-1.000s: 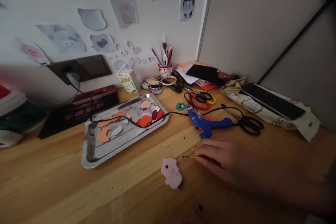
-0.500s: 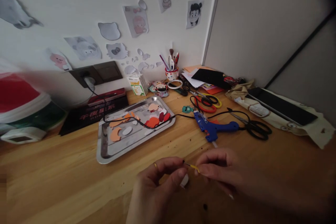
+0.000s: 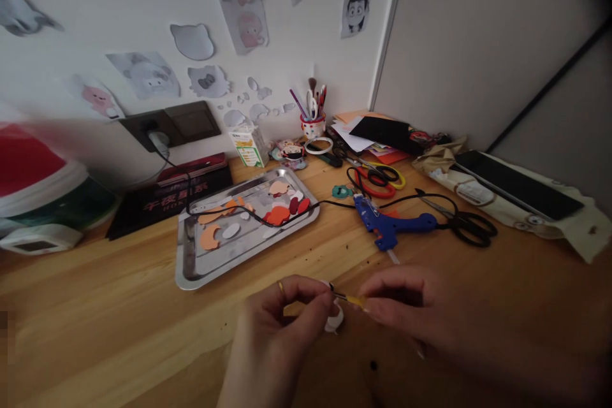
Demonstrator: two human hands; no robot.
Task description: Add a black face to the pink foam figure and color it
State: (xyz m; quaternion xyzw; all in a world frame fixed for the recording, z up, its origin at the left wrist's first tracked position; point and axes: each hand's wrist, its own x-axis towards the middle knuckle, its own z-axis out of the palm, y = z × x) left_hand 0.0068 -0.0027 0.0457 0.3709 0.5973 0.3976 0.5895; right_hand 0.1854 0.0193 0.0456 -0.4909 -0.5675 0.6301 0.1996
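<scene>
My left hand (image 3: 282,331) is closed in a pinch around a small pale pink felt figure (image 3: 335,319), of which only a bit shows past the fingers. My right hand (image 3: 411,309) pinches a thin yellow-handled tool (image 3: 351,298) whose dark tip points at the figure. Both hands hover low over the wooden desk (image 3: 119,325), near its front. A ring sits on one left finger.
A metal tray (image 3: 191,271) with felt cut-outs lies behind the hands, a black cord across it. A blue glue gun (image 3: 392,226), black scissors (image 3: 461,223), red and yellow scissors (image 3: 377,178), a pen cup (image 3: 313,124) and a phone (image 3: 516,182) lie at the right.
My left hand came into view and picked the pink figure up off the desk. My right hand lifted the yellow tool and brought its tip to the figure.
</scene>
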